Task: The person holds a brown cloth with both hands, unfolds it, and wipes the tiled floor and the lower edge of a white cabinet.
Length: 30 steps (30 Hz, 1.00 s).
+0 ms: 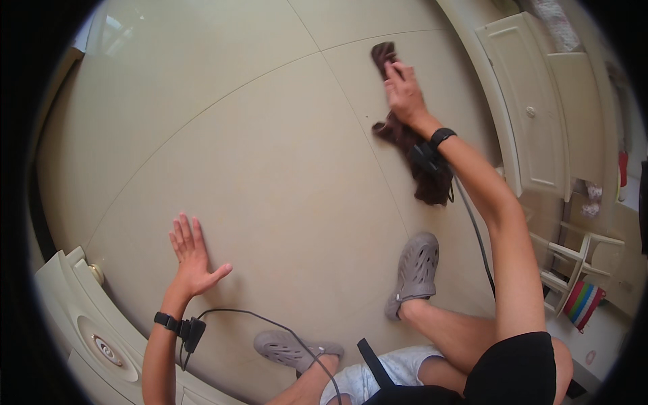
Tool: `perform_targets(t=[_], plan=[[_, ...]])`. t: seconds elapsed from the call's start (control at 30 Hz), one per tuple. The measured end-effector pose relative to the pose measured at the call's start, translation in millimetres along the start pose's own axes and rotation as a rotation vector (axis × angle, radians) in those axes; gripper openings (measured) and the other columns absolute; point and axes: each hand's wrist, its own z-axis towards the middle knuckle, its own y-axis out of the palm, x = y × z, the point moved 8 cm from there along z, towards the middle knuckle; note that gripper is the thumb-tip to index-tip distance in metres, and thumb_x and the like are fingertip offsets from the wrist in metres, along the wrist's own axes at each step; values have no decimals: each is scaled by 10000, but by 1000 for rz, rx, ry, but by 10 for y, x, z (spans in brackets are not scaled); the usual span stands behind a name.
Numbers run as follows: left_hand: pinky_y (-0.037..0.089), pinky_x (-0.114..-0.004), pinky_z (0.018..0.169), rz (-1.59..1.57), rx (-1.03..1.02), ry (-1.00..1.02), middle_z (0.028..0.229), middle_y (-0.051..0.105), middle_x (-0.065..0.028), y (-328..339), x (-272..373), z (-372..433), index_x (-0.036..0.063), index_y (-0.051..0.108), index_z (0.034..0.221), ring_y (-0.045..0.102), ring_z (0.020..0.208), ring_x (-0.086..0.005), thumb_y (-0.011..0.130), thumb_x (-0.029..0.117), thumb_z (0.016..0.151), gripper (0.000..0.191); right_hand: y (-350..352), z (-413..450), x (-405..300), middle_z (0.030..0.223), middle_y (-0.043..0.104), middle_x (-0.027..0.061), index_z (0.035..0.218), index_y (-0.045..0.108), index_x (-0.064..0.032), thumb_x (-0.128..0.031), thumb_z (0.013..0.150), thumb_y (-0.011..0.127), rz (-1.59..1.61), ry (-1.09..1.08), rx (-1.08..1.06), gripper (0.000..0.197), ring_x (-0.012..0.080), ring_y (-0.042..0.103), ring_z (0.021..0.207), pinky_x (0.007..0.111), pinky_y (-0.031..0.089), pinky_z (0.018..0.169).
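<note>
My right hand [405,96] is on a dark brown cloth [434,188] on the floor at the upper right, its fingers bent on the fabric. The cloth is bunched and stretches from beyond my fingertips to below my wrist. Part of it is hidden under my hand and the black wrist device. Slight blur covers this hand. My left hand [195,260] is spread palm down at the left, with nothing in it. Pale floor tiles [283,167] lie beneath both hands; whether the left palm presses on them is hard to tell.
Cream cabinets stand along the right [529,109] and at the lower left [76,314]. A white rack [572,263] and a striped woven item [584,301] are at the right. Cables [273,320] run from both wrist devices. My feet wear grey clogs [416,268].
</note>
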Motion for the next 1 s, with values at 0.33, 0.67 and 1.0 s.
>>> perform_targets(t=[0.33,0.67,1.0], plan=[[-105,-624,1229,48,60,20,1713,-138,-286,46,-1,70,4,-42,1659,-173,1585,-449,688,717,800,1333,209,-591,-1781,1403,505,118,1458,554,-78,-215,966,614,21,-152,-126,515,309,398,1484,631,202,1238],[-108,-629,1227,83,-41,-53,1713,-145,-280,65,-105,174,14,-58,1659,-191,1581,-444,672,754,790,1355,57,-399,-1790,1149,642,68,1310,649,-164,-74,915,607,83,-239,-136,408,302,632,1136,517,488,966],[-126,-622,1227,58,-67,-37,1705,-183,-281,44,-16,164,5,-76,1652,-229,1570,-446,644,790,791,1370,-426,-699,-488,1388,598,218,1500,495,-35,-344,1015,590,173,269,49,583,384,563,1296,459,436,1092]])
